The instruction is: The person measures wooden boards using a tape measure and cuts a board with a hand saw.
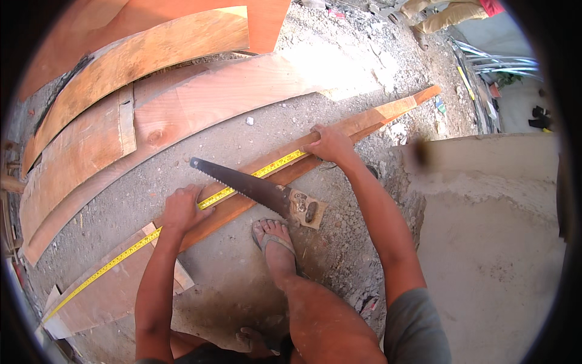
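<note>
A yellow tape measure blade runs along a long wooden strip, and on down over a board at the lower left. My left hand is closed over the strip and blade, its thumb along the near side. My right hand pinches the blade's upper end against the strip; whether a case or hook is under the fingers is hidden. Between my hands a handsaw lies across the wood, teeth toward me, its worn wooden handle near my sandalled foot. A second strip lies alongside.
Curved-looking plywood sheets lie beyond my hands at the left. A pale board is under the tape at lower left. A concrete ledge rises at right. Another person's leg and a bundle of pipes show at upper right.
</note>
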Tool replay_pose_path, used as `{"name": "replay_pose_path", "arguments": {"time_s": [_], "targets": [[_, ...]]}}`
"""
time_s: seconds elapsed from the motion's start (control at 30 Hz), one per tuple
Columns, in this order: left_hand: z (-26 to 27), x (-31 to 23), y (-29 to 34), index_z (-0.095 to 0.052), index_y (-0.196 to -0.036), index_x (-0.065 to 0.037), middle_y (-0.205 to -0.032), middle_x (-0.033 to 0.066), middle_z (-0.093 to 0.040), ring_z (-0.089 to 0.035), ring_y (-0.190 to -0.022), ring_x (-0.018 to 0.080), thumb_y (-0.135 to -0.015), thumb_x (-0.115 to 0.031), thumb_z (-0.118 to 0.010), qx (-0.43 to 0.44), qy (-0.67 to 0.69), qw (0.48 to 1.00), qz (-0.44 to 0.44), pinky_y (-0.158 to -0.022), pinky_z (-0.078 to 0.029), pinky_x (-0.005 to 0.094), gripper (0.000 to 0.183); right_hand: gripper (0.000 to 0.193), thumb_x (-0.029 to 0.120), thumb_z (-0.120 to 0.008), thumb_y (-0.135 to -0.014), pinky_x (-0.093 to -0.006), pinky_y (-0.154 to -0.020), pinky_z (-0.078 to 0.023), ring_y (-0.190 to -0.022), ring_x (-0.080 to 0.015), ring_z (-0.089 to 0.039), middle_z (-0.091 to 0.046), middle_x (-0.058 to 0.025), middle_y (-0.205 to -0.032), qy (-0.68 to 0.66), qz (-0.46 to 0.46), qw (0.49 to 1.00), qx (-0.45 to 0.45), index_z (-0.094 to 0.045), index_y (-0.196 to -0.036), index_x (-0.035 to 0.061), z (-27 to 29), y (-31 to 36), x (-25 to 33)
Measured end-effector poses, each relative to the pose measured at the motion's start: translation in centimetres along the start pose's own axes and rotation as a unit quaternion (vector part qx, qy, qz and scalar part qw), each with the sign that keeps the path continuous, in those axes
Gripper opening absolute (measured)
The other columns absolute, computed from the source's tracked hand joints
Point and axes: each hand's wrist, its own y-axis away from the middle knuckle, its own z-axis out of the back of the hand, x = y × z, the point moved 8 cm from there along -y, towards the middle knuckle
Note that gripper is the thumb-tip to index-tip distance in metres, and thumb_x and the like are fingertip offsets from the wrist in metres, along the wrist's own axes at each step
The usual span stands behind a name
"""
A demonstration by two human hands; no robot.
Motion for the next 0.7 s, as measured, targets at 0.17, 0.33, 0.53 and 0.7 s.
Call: {"name": "replay_pose_path", "arguments": {"time_s": [0.17,0.33,0.53,0.7], "targets": [[-0.9,-0.3,0.1,-0.071,-0.125,-0.013,-0.112,0.0108,-0.07,-0.069,-0.104,0.0346,-0.077,-0.048,-0.081,0.016,0.004,0.999,0.029,-0.088,-0.056,0.0493,0.06,0.075,0.048,-0.08,-0.08,-0.0464,-0.095,-0.056,-0.11,-0.0385,-0.07,-0.074,-0.023,-0.115,-0.021,0.008,1.0,0.011,-0.063,-0.139,0.0056,-0.8,0.0,-1.5],[-0.5,0.4,0.2,-0.073,-0.12,-0.013,-0.109,0.0109,-0.07,-0.069,-0.104,0.0338,-0.074,-0.048,-0.083,-0.015,0.02,0.999,0.026,-0.088,-0.056,0.0486,0.058,0.077,0.049,-0.082,-0.077,-0.0443,-0.095,-0.056,-0.109,-0.0335,-0.072,-0.076,-0.0177,-0.114,-0.068,-0.019,0.997,0.021,-0.065,-0.139,0.0062,0.5,0.0,-3.9],[-0.7,-0.8,0.0,-0.072,-0.124,-0.013,-0.111,0.0113,-0.07,-0.068,-0.106,0.0339,-0.073,-0.048,-0.086,0.011,0.017,0.999,0.035,-0.09,-0.056,0.0477,0.063,0.075,0.05,-0.083,-0.077,-0.0431,-0.092,-0.057,-0.102,-0.0254,-0.074,-0.079,-0.0048,-0.101,-0.007,-0.063,0.984,-0.165,-0.067,-0.138,0.0093,2.1,0.2,-9.6],[0.3,-0.3,1.0,-0.069,-0.131,-0.013,-0.121,0.0108,-0.071,-0.068,-0.108,0.0337,-0.074,-0.043,-0.087,-0.003,0.032,0.999,0.035,-0.093,-0.055,0.0474,0.067,0.07,0.052,-0.081,-0.08,-0.0428,-0.091,-0.056,-0.103,-0.0254,-0.073,-0.078,-0.0032,-0.102,-0.04,-0.078,0.986,-0.142,-0.068,-0.136,0.0133,2.0,0.3,-9.0]]}}
